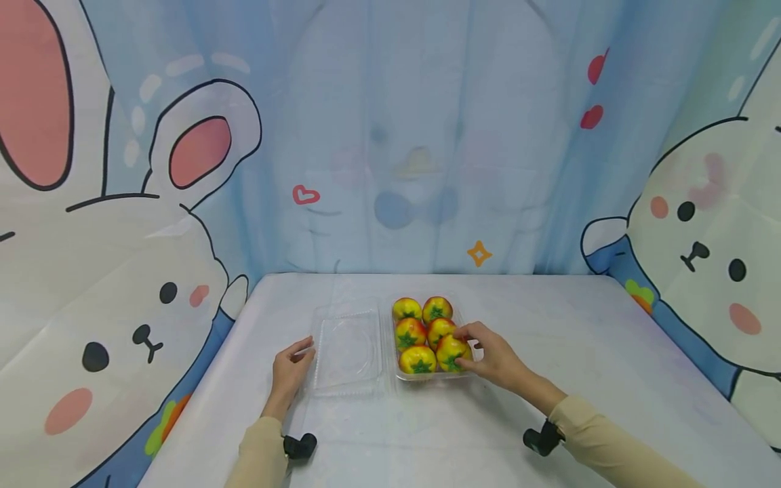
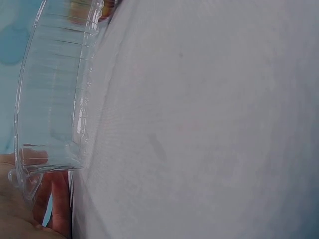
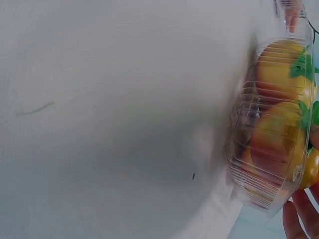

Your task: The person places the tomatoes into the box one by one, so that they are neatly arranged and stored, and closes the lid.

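A clear plastic clamshell box lies opened out, its lid half (image 1: pixel 349 349) on the left and its filled half (image 1: pixel 419 377) on the right. Several yellow-red persimmons (image 1: pixel 417 360) with green leafy tops sit in the filled half in two columns. My right hand (image 1: pixel 494 358) pinches the front right persimmon (image 1: pixel 450 352) between thumb and fingers; part of its grip is cut off in the right wrist view. At the lid's left edge rests my left hand (image 1: pixel 291 371), fingers loosely bent. The left wrist view shows its fingers (image 2: pixel 61 201) by the lid's corner, partly seen through plastic.
A white cloth (image 1: pixel 549 318) covers the table. Behind it hangs a blue curtain (image 1: pixel 415 135) printed with cartoon rabbits. Black wrist cameras (image 1: pixel 299 446) are strapped to both forearms.
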`<state>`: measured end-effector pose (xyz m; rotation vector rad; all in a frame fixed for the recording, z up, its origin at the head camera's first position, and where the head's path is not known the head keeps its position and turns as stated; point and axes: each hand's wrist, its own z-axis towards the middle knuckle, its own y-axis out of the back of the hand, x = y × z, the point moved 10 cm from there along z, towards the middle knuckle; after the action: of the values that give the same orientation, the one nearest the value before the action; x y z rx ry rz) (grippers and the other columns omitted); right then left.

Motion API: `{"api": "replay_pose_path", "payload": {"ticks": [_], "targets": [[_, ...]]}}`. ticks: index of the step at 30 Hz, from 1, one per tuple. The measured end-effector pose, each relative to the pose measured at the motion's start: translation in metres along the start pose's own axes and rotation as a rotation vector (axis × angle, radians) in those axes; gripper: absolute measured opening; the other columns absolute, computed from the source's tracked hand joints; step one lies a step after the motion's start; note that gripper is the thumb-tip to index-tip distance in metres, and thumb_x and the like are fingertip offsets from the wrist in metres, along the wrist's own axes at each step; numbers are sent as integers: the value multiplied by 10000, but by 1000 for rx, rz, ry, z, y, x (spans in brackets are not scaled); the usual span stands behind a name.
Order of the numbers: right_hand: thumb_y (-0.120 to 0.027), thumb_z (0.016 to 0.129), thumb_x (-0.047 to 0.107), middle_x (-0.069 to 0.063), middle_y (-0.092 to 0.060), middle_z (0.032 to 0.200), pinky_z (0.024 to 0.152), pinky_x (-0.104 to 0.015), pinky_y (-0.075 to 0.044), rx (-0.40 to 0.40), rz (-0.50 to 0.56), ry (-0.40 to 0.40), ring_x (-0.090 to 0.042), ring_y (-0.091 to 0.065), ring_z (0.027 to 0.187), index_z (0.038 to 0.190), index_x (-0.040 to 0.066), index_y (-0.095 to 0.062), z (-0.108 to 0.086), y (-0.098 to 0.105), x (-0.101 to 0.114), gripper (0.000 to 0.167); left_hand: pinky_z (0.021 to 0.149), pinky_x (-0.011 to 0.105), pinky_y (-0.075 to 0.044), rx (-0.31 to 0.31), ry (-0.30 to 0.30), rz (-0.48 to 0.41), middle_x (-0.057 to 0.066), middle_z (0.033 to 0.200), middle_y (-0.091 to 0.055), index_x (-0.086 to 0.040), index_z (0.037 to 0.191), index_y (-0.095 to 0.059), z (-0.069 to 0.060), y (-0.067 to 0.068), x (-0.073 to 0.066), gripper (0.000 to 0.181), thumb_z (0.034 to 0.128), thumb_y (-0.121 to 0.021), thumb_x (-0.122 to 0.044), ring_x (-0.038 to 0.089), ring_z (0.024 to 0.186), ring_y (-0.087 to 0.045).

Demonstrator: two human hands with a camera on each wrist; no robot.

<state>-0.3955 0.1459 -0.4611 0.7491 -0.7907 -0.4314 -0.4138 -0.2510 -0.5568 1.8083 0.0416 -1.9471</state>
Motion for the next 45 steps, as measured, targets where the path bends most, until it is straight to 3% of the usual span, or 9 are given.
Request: {"api": "replay_pose_path", "payload": {"ticks": [18,26,30,33,37,45], "targets": [[-878,713,94,-12,-587,1013,772,-445,-551,27,-113,46,-237,-642,940,1042,92,-573,0,1,3,450,772,180,-462,29,-11,0,131,1251,-664,-40,1255,-670,1,-1,-3,331,929,-654,-93,231,1004,-621],[-878,735,175,-43,-598,1060,788,-472,-524,59,-23,-1,-313,-598,1015,1066,99,-602,4,5,-7,439,780,158,-463,42,-31,-40,158,1236,-664,-18,1262,-656,6,-6,-6,337,935,-650,-99,278,1046,-628],[-866,755,230,-114,-602,1122,781,-493,-526,72,26,-12,-363,-578,1043,1152,61,-614,4,4,-9,500,735,148,-474,41,-15,-65,182,1190,-674,18,1268,-637,4,-3,-5,343,941,-641,-87,231,987,-642],[-840,788,242,-147,-595,1163,785,-502,-534,45,43,-36,-367,-569,1040,1207,31,-606,3,7,-12,525,684,155,-491,50,8,-111,199,1170,-672,47,1277,-614,3,-2,-7,355,945,-630,-79,129,885,-629],[-760,874,242,-148,-583,1189,795,-482,-544,-16,61,-98,-367,-557,1062,1215,27,-606,2,15,-18,432,665,177,-518,67,39,-136,204,1177,-664,47,1294,-599,4,0,-13,372,954,-621,-103,56,826,-607],[-613,977,153,-214,-570,1229,846,-537,-530,-62,152,-279,-437,-581,1118,1236,-7,-591,-6,17,-36,306,716,252,-556,122,65,-43,202,1213,-636,7,1346,-565,5,3,-20,424,978,-607,-200,244,993,-652]]}}
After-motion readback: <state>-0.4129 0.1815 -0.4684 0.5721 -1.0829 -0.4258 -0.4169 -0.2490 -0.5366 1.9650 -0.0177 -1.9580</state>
